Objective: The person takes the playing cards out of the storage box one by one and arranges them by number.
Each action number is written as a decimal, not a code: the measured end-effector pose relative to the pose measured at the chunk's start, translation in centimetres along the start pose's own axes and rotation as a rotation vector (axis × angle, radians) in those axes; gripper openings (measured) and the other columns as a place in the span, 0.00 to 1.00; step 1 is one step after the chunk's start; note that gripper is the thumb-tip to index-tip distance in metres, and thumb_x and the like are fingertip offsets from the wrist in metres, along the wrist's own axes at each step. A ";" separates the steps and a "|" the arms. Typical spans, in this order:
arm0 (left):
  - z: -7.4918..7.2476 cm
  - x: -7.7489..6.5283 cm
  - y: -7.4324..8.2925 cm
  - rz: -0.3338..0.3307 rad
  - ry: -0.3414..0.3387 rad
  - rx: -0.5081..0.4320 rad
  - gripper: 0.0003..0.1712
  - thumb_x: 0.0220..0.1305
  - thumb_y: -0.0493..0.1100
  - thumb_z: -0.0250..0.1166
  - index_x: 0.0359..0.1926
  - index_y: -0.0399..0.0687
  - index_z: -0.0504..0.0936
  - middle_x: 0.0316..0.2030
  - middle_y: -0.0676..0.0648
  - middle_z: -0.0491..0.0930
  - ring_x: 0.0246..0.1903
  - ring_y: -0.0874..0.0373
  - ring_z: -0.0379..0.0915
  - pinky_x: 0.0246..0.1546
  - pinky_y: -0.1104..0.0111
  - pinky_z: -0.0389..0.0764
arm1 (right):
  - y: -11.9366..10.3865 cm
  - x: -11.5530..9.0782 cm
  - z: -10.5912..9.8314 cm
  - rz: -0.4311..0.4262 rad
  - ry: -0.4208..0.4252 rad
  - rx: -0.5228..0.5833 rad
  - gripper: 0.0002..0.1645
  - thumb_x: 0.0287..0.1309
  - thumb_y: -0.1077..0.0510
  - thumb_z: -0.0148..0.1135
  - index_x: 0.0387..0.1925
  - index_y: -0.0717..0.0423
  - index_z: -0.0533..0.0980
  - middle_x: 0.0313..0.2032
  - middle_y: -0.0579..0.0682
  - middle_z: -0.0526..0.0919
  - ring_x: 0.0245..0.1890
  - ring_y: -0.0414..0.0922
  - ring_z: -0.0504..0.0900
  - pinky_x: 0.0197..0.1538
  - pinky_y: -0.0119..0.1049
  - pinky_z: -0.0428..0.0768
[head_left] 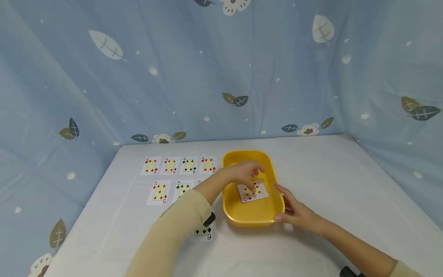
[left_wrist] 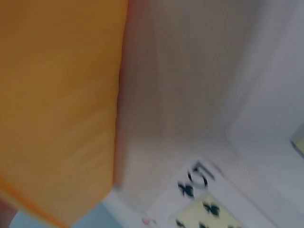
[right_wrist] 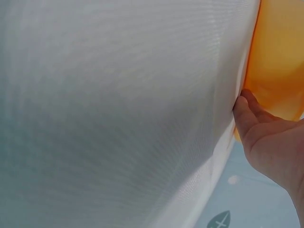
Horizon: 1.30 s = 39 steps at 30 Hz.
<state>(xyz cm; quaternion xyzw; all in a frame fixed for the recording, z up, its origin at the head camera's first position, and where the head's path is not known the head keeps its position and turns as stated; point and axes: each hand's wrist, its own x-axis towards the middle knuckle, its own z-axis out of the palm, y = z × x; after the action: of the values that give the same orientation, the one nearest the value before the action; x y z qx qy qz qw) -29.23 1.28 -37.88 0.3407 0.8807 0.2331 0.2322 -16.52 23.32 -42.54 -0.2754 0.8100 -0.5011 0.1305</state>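
Note:
My left hand [head_left: 243, 172] reaches over the yellow plastic tray [head_left: 249, 215], thumb pointing down onto a six of diamonds playing card [head_left: 260, 189] and the other fingers bent above it. The card lies at a slant inside the tray, partly covered by that hand. At the tray's right side, my right hand [head_left: 295, 211] holds the rim, thumb at the near corner and forefinger farther back. The right wrist view shows its fingers [right_wrist: 249, 111] against the tray's outer wall [right_wrist: 280, 61]. The left wrist view shows the tray's other side [left_wrist: 57, 95], without the left hand's fingers.
Left of the tray, several fours [head_left: 170, 166] form a back row on the white tabletop [head_left: 322, 173]. Before them lie fives [head_left: 160, 192], partly behind my left sleeve [head_left: 173, 227]. A six of spades [head_left: 200, 232] shows nearer. Blue patterned cloth [head_left: 207, 69] hangs behind.

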 end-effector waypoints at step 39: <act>-1.1 0.0 -2.1 0.022 -0.147 -0.090 0.16 0.54 0.33 0.69 0.43 0.47 0.75 0.31 0.47 0.70 0.21 0.60 0.69 0.23 0.74 0.76 | -0.2 -0.1 0.0 0.026 0.001 -0.013 0.51 0.60 0.59 0.62 0.72 0.60 0.39 0.63 0.77 0.58 0.58 0.67 0.69 0.54 0.49 0.76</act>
<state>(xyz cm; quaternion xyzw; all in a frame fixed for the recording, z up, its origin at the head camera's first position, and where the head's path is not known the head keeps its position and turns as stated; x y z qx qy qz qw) -30.90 -0.37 -38.25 0.3560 0.8460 0.2493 0.3088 -16.39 23.34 -42.38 -0.2652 0.8170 -0.4940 0.1347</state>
